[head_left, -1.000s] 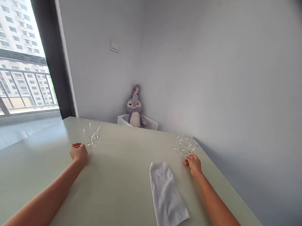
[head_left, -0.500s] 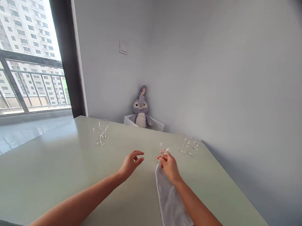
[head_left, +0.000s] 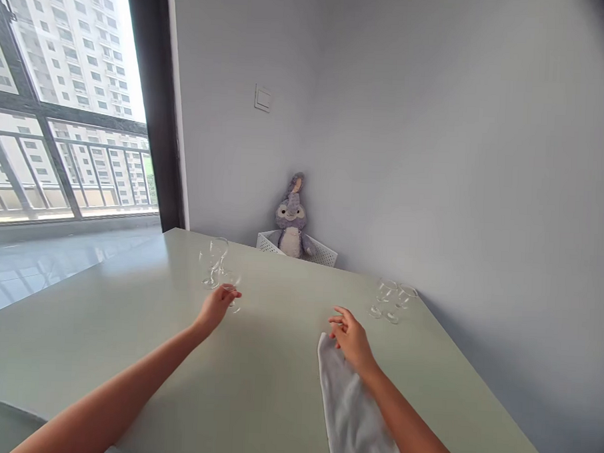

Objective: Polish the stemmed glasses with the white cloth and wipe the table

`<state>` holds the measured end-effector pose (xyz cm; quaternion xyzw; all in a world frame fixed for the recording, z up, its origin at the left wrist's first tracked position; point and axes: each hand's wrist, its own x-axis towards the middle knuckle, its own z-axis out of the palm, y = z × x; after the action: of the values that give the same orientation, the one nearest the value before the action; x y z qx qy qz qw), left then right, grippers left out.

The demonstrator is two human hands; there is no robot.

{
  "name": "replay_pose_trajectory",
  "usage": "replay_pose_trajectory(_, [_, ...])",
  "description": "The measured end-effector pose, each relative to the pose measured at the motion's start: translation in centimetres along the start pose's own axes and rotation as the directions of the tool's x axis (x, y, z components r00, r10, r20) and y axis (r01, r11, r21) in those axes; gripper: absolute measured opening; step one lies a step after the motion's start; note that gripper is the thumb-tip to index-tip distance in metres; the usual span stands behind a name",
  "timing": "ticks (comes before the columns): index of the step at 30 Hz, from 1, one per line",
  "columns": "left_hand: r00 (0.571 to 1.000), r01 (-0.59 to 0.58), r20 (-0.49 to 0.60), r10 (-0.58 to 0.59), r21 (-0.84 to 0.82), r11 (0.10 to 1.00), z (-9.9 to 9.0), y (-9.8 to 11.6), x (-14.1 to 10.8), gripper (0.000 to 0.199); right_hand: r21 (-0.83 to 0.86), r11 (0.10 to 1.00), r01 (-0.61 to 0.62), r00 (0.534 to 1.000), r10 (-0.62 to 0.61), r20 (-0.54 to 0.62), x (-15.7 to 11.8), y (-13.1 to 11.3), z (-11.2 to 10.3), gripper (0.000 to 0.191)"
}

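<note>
My left hand (head_left: 219,308) is closed around the stem of a clear wine glass (head_left: 232,278), its bowl above the fingers and its foot close to the tabletop. Just behind that glass, two more wine glasses (head_left: 210,282) stand close together at the left. My right hand (head_left: 348,335) holds nothing; its fingers are loosely bent and apart, over the top end of a grey cloth (head_left: 346,415). The cloth runs toward me under my right forearm. On the right, two wine glasses (head_left: 392,317) stand side by side near the table's edge.
The pale green table (head_left: 266,358) fills the lower view. Behind its far edge a purple plush rabbit (head_left: 291,239) sits in a white perforated basket (head_left: 325,254) in the wall corner. A large window (head_left: 76,136) is at the left.
The glass that was in my right hand is now in my left hand, which has moved left beside the other glasses. My right hand has let go and opened. The view has shifted slightly.
</note>
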<state>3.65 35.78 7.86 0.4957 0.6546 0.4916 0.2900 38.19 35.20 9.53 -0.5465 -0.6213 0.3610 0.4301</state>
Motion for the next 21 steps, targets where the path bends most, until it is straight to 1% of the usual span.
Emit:
replay_pose_trajectory(2, [0.996,0.039,-0.081,-0.036,0.036,0.999,-2.3,-1.7,1.1,0.028,-0.066,0.998,-0.004,0.996,-0.001,-0.090,0.6,1.8,-2.4,0.038])
replay_pose_trajectory(4, [0.989,0.062,-0.134,-0.056,0.047,0.997,-4.0,-2.9,1.7,0.026,-0.110,0.993,-0.035,0.989,0.019,-0.149,1.2,3.5,-4.5,0.037])
replay_pose_trajectory(6, [0.984,0.074,-0.169,-0.065,0.049,0.996,-5.1,-3.4,2.1,0.026,-0.130,0.987,-0.094,0.979,0.067,-0.195,1.6,5.1,-6.2,0.038])
replay_pose_trajectory(9, [0.976,0.081,-0.206,-0.069,0.053,0.995,-5.8,-3.7,2.5,0.028,-0.100,0.978,-0.183,0.953,0.152,-0.261,2.0,6.8,-7.8,0.037])
replay_pose_trajectory(13, [0.967,0.094,-0.245,-0.065,0.111,0.989,-5.8,-3.9,3.1,0.031,0.050,0.971,-0.234,0.896,0.235,-0.377,2.8,8.3,-8.8,0.036])
replay_pose_trajectory(16, [0.963,0.097,-0.266,-0.051,0.162,0.982,-5.8,-3.9,3.2,0.029,0.119,0.963,-0.243,0.852,0.270,-0.448,4.1,9.2,-9.0,0.044])
replay_pose_trajectory(19, [0.957,0.107,-0.286,-0.052,0.179,0.978,-5.9,-3.9,2.9,0.025,0.194,0.952,-0.238,0.818,0.304,-0.488,5.9,9.8,-9.1,0.054])
replay_pose_trajectory(21, [0.934,0.123,-0.352,-0.054,0.176,0.977,-5.9,-4.1,2.6,0.030,0.241,0.944,-0.226,0.812,0.319,-0.488,7.2,10.0,-9.0,0.059])
